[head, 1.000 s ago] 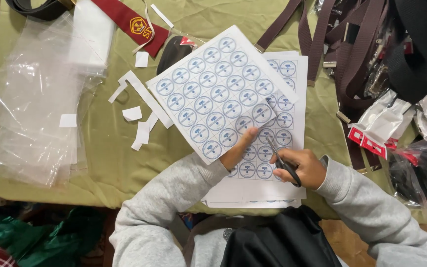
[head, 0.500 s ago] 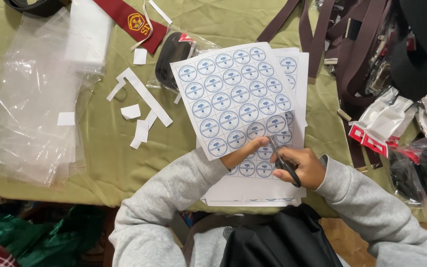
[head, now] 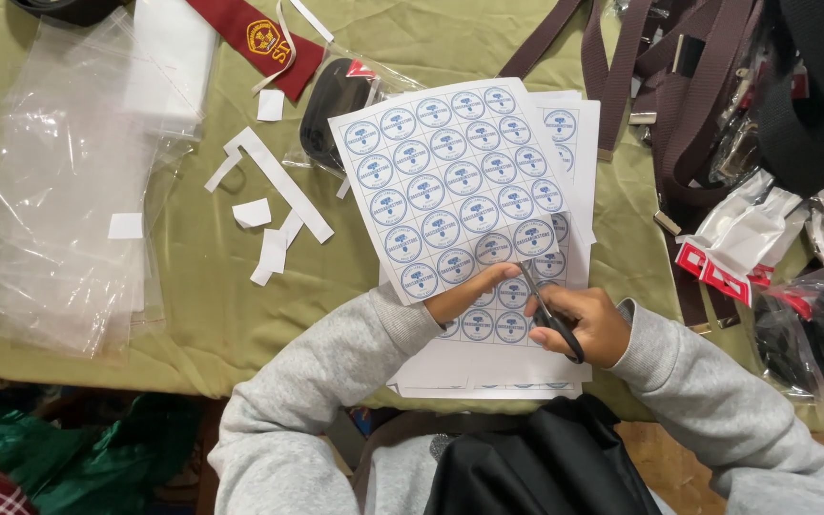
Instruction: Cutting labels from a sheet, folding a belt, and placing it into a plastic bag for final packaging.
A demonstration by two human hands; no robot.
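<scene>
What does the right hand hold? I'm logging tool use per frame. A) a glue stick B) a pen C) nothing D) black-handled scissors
D: the right hand grips black-handled scissors whose blades meet the lower edge of the sheet of round blue stickers, which the left hand holds up.
</scene>
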